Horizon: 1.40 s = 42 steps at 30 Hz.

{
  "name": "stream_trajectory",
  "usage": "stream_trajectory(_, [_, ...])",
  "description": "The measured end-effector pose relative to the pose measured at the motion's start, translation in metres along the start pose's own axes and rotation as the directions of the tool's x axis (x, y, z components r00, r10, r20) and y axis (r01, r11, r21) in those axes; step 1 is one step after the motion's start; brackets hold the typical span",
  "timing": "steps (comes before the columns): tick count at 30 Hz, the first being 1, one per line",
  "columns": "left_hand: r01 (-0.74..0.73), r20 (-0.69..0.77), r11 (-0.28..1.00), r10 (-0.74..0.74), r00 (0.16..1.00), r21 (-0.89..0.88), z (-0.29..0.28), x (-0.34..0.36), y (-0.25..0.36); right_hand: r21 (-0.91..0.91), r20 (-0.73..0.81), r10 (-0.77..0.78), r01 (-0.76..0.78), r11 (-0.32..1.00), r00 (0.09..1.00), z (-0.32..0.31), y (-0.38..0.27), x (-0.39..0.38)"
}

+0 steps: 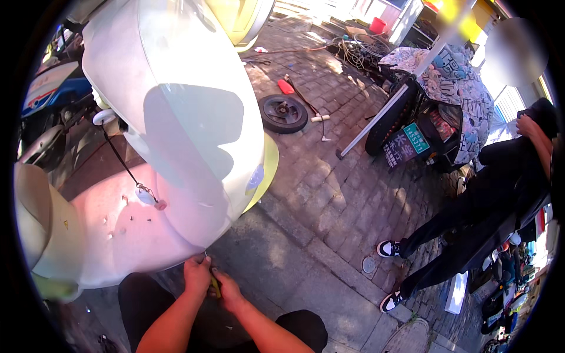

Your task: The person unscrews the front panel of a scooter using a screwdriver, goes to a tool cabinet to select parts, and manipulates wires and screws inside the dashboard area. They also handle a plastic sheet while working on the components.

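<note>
My left hand is closed at the edge of a pale pink scooter footboard, around the top of a thin tool with a yellow handle, probably a screwdriver. My right hand grips that handle just beside it; the tool's tip at the footboard's edge is too small to make out. The scooter's white front panel rises above, with a pale yellow panel along its side. A few small screws lie on the footboard, and a black rod runs down to it.
A loose wheel and red object lie on the brick pavement. A covered scooter and metal pole are at upper right. A person in black stands at my right. Other scooters crowd the far left.
</note>
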<state>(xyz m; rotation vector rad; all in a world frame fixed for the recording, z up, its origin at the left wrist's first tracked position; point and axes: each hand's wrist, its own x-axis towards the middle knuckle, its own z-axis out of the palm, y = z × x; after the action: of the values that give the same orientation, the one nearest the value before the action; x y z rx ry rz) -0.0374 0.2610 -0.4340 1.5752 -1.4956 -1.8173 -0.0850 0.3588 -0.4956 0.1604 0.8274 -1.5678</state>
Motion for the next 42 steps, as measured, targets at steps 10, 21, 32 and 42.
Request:
stream_trajectory(10, [-0.245, -0.047, 0.96, 0.253, 0.966, 0.136, 0.008, -0.005, -0.028, -0.487, -0.093, -0.347, 0.262, 0.833, 0.933, 0.007, 0.018, 0.01])
stream_trajectory(21, [-0.477, 0.065, 0.827, 0.481, 0.874, 0.298, 0.004, -0.034, -0.017, -0.653, -0.062, -0.517, 0.357, 0.668, 0.854, 0.004, 0.025, 0.018])
stream_trajectory(32, [-0.487, 0.069, 0.79, 0.5, 0.863, 0.372, 0.001, -0.026, -0.016, -0.633, -0.079, -0.492, 0.337, 0.697, 0.867, 0.006, 0.025, 0.017])
stream_trajectory(42, [-0.46, 0.069, 0.777, 0.48, 0.875, 0.431, 0.002, -0.029, -0.022, -0.658, -0.088, -0.486, 0.316, 0.684, 0.869, 0.012, 0.015, 0.009])
